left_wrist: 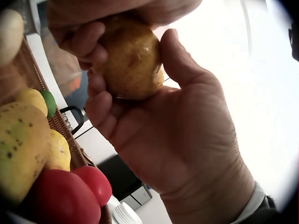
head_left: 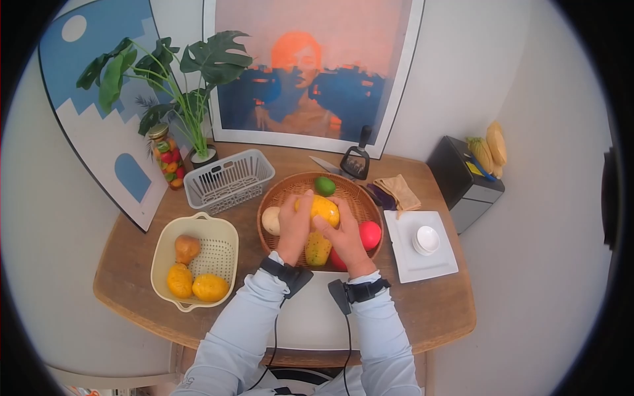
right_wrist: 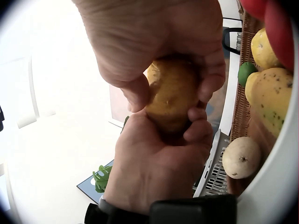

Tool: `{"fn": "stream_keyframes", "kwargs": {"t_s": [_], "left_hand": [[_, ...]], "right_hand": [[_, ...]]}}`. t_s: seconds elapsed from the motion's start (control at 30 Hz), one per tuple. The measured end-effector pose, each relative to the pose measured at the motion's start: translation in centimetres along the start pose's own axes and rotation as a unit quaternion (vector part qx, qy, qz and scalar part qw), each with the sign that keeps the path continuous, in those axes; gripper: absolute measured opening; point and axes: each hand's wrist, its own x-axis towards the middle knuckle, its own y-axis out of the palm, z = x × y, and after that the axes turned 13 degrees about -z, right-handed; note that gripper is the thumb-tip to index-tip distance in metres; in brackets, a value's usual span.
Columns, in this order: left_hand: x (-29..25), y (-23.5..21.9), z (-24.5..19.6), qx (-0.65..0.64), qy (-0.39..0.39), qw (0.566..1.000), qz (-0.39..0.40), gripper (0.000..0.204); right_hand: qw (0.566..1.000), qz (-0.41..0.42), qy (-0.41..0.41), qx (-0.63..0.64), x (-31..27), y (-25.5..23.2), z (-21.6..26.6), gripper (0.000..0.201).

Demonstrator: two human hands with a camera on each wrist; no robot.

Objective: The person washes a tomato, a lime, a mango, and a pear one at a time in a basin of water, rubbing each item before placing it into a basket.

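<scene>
My left hand (head_left: 294, 228) and right hand (head_left: 348, 239) together hold a yellow potato (head_left: 323, 210) above the brown wicker basket (head_left: 272, 193). Fingers and thumbs of both wrap its sides; in the right wrist view part of its smooth skin shows between them. Inside the wicker basket, beneath the hands, are a green lime (head_left: 324, 185), a pale round item (head_left: 271, 220), a speckled yellow-green mango (head_left: 318, 249) and red tomatoes (head_left: 370, 234). Another yellow piece (left_wrist: 58, 149) lies beside the mango in the left wrist view.
A cream colander (head_left: 226, 245) at left holds two yellow potatoes (head_left: 211, 288) and a brown round item (head_left: 187, 249). Behind it stands a grey plastic basket (head_left: 228, 179). A white board (head_left: 307, 317) lies in front. White dishes (head_left: 426, 240) and a folded cloth (head_left: 398, 191) are right.
</scene>
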Motion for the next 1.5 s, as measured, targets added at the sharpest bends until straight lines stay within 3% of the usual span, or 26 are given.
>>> {"fn": "stream_keyframes", "kwargs": {"t_s": [0.03,0.13,0.23,0.33,0.37,0.43,0.47,0.53,0.57,0.63,0.67,0.73,0.83,0.93,1.0,1.07,1.17,1.23,1.27,1.4,1.47,1.5], "left_hand": [[0.1,0.1,0.2,0.008,0.013,1.000,-0.003,0.029],[0.1,0.0,0.4,0.023,0.041,0.999,-0.001,0.030],[0.0,0.1,0.0,0.030,0.025,0.999,0.007,0.031],[-0.8,0.3,-1.0,0.029,-0.008,0.999,0.013,0.032],[-1.0,0.4,-1.1,0.028,-0.018,0.999,0.014,0.032],[-0.4,0.4,0.6,0.071,0.109,0.991,0.009,0.032],[-0.1,0.4,1.6,0.092,0.172,0.981,0.005,0.032],[-0.6,0.4,0.3,0.037,0.047,0.998,0.021,0.031],[-0.9,0.5,-0.5,0.010,-0.016,0.999,0.030,0.030],[-1.1,0.3,-1.8,0.004,-0.074,0.997,0.038,0.029],[-1.1,0.1,-2.1,0.001,-0.102,0.994,0.040,0.028],[-0.9,0.3,-0.8,0.015,-0.052,0.998,0.031,0.027],[-0.5,0.4,0.9,0.019,0.028,0.999,0.029,0.027],[-0.8,0.4,0.1,0.030,0.042,0.998,0.026,0.027],[-1.0,0.3,-0.9,0.024,0.010,0.999,0.024,0.026],[-1.0,0.1,-1.4,0.002,-0.041,0.999,0.020,0.026],[-1.1,0.4,-0.8,0.019,-0.025,0.999,0.014,0.025],[-0.8,0.4,0.4,0.032,0.054,0.998,0.021,0.026],[-0.6,0.4,1.0,0.039,0.094,0.994,0.025,0.026],[-0.1,0.0,0.8,0.024,0.065,0.998,0.005,0.026],[-0.2,-0.3,0.1,0.024,0.036,0.999,0.013,0.027],[-0.3,-0.2,0.1,0.021,0.040,0.999,0.012,0.027]], "right_hand": [[0.999,0.002,0.036,0.001,0.0,0.0,0.1,0.054],[0.997,-0.022,-0.072,0.033,0.1,0.3,-0.1,0.058],[0.983,-0.044,-0.171,-0.043,0.3,0.1,-0.1,0.055],[0.987,-0.060,-0.141,-0.040,0.2,0.2,-0.1,0.055],[0.997,-0.059,-0.045,-0.021,0.2,0.1,0.3,0.054],[0.987,-0.052,0.149,0.016,0.1,-0.1,1.1,0.053],[0.992,-0.056,0.113,0.022,0.1,-0.1,1.0,0.051],[0.996,-0.066,0.042,0.034,0.1,-0.1,0.3,0.049],[0.994,-0.082,-0.067,-0.007,0.5,0.0,-0.5,0.047],[0.949,-0.111,-0.280,-0.090,1.4,0.2,-1.7,0.045],[0.972,-0.104,-0.199,-0.069,1.2,0.1,-2.2,0.044],[0.995,-0.086,-0.034,-0.025,0.6,0.1,-1.8,0.043],[0.981,-0.037,0.182,0.054,0.4,-0.7,0.1,0.043],[0.991,-0.046,0.096,0.077,0.3,-0.4,-0.3,0.043],[0.993,-0.075,-0.091,0.016,0.8,0.3,-1.2,0.039],[0.988,-0.079,-0.129,-0.001,0.7,0.4,-1.5,0.038],[0.996,-0.050,0.048,0.055,0.1,-0.1,0.3,0.042],[0.978,-0.025,0.180,0.107,0.2,-0.7,0.9,0.043],[0.987,-0.024,0.116,0.110,0.2,-0.6,0.8,0.043],[0.989,-0.029,-0.096,0.106,0.3,0.3,0.0,0.043],[0.992,-0.026,-0.074,0.099,0.2,0.4,0.1,0.044],[0.995,-0.023,-0.012,0.095,0.0,0.1,0.5,0.045]]}}
